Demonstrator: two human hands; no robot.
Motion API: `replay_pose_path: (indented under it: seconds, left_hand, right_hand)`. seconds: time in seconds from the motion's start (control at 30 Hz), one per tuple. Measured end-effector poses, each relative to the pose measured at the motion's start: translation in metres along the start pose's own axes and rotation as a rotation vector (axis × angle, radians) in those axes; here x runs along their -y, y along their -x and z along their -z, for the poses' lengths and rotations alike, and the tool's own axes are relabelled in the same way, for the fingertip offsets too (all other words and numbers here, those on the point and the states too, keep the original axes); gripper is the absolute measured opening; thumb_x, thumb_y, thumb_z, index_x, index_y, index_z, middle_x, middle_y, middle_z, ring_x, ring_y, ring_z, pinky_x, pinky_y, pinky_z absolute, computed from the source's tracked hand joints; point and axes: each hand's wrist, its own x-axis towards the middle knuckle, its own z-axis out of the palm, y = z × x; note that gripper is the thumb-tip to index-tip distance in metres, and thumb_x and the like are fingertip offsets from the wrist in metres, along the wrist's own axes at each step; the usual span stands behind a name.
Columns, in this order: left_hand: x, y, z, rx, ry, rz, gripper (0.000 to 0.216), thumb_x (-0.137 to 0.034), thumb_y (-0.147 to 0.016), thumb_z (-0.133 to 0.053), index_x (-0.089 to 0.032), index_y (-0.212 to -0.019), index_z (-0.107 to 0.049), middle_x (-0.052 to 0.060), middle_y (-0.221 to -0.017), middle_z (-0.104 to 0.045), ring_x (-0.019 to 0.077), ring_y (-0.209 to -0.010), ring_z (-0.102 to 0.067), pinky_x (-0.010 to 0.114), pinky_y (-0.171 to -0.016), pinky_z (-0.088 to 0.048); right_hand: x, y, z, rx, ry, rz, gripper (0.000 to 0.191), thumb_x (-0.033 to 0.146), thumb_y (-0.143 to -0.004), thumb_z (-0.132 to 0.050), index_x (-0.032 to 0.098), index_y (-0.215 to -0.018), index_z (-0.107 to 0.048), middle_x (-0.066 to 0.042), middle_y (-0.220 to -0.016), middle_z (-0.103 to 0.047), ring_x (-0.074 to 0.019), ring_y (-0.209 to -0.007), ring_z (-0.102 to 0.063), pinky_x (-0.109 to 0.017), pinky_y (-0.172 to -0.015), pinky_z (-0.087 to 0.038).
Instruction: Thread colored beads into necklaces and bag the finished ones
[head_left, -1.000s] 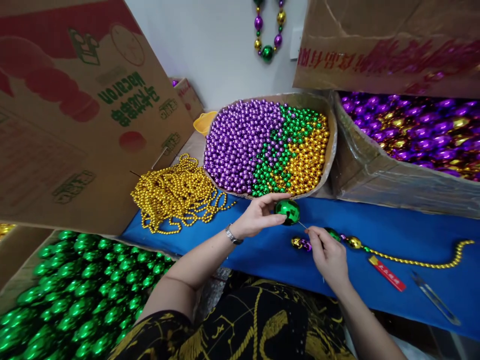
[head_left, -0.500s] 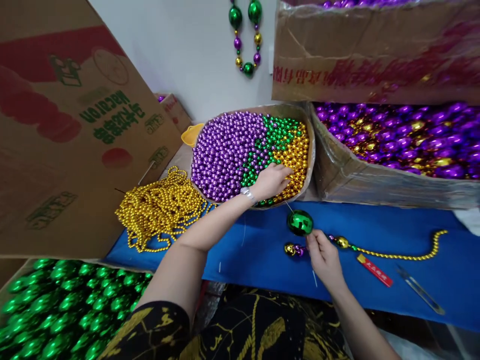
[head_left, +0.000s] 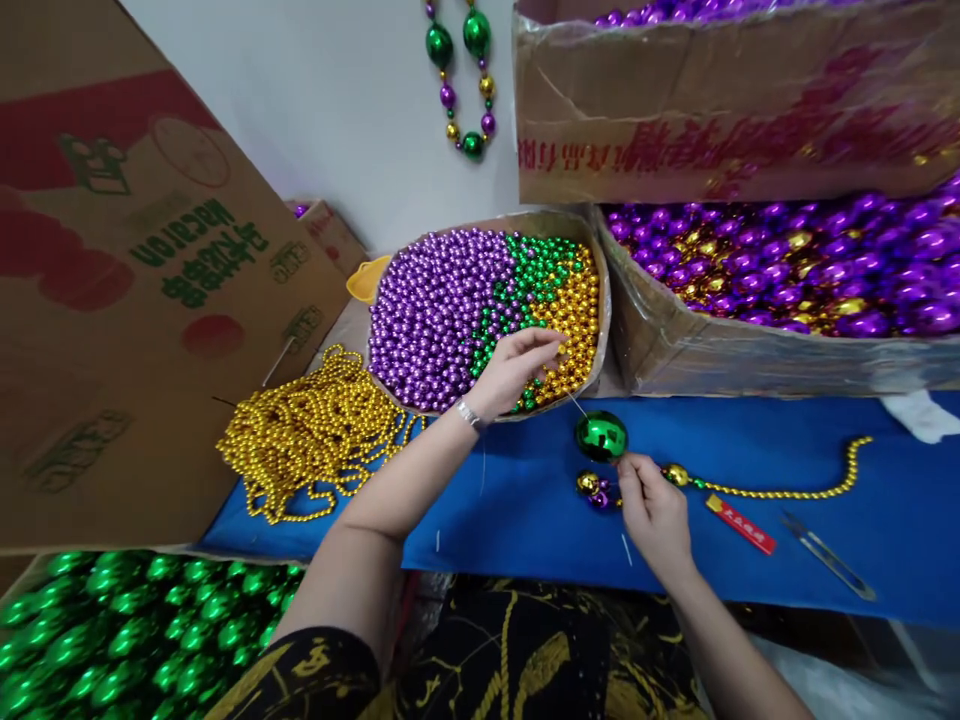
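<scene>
My left hand (head_left: 514,368) is over the gold side of a shallow box of small beads (head_left: 442,320), fingertips pinched on a small gold bead (head_left: 561,349). My right hand (head_left: 656,510) pinches a bead string at the lower end of a large shiny green bead (head_left: 602,436). A thin needle or wire (head_left: 576,403) sticks out of that bead toward the box. Beyond the fingers the string continues through a gold bead (head_left: 676,474) into a fine gold bead chain (head_left: 787,492). Gold and purple beads (head_left: 589,484) hang beside the hand.
Gold bead chains (head_left: 315,430) are heaped at left on the blue cloth (head_left: 517,540). Thread snips (head_left: 829,555) and a red packet (head_left: 741,524) lie at right. Open cartons of purple and gold beads (head_left: 787,270) and green beads (head_left: 142,630) flank the table. A bead necklace (head_left: 472,145) hangs behind.
My left hand has lifted slightly from among the gold beads, and a gold bead now shows at its fingertips. My right hand keeps its hold on the string. The view has shifted a little.
</scene>
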Motion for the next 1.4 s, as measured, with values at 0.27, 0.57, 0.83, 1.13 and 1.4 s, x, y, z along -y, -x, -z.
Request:
replay_pose_path:
  seconds: [0.27,0.57,0.83,1.13,1.4]
  left_hand:
    - [-0.006,0.064,0.017,-0.024,0.357,0.191,0.023,-0.031,-0.079,-0.074,-0.018,-0.098,-0.072,0.005,-0.086,-0.069,0.0123,-0.080,-0.065,0.019,-0.055,-0.041]
    - [-0.005,0.077,0.020,0.017,0.325,0.197,0.025,-0.034,-0.079,-0.074,-0.018,-0.099,-0.075,0.006,-0.083,-0.068,0.0112,-0.075,-0.061,0.019,-0.054,-0.043]
    - [-0.008,0.089,0.028,0.004,0.205,0.158,0.026,-0.038,-0.083,-0.070,-0.019,-0.101,-0.074,0.005,-0.083,-0.068,0.0109,-0.072,-0.061,0.020,-0.053,-0.044]
    - [0.008,0.113,0.030,0.060,-0.255,-0.054,0.021,-0.035,-0.083,-0.070,-0.015,-0.089,-0.071,0.008,-0.091,-0.073,0.0141,-0.081,-0.066,0.027,-0.073,-0.054]
    - [-0.032,0.110,0.021,-0.035,-0.489,-0.278,0.012,-0.032,-0.081,-0.073,-0.020,-0.083,-0.075,0.004,-0.082,-0.077,0.0146,-0.074,-0.069,0.027,-0.069,-0.054]
  right_hand:
    - [0.013,-0.007,-0.005,0.011,0.041,0.112,0.022,0.029,-0.098,-0.044,0.021,-0.088,-0.062,-0.002,-0.073,-0.069,-0.0143,-0.059,-0.064,-0.023,-0.061,-0.049]
    - [0.012,-0.004,-0.008,0.037,0.078,0.137,0.022,0.029,-0.098,-0.044,0.021,-0.090,-0.062,-0.003,-0.079,-0.071,-0.0147,-0.064,-0.066,-0.024,-0.064,-0.050]
    - [0.012,0.001,-0.014,0.034,0.087,0.170,0.021,0.029,-0.098,-0.045,0.021,-0.093,-0.064,-0.004,-0.084,-0.073,-0.0168,-0.071,-0.069,-0.026,-0.068,-0.053]
    - [-0.001,0.016,-0.047,0.163,0.158,0.213,0.024,0.028,-0.100,-0.040,0.017,-0.108,-0.060,-0.007,-0.086,-0.073,-0.0189,-0.072,-0.071,-0.028,-0.064,-0.055]
    - [0.034,-0.025,-0.018,0.163,0.085,0.267,0.035,0.031,-0.099,-0.044,0.019,-0.130,-0.056,-0.011,-0.121,-0.066,-0.0201,-0.111,-0.064,-0.034,-0.096,-0.053]
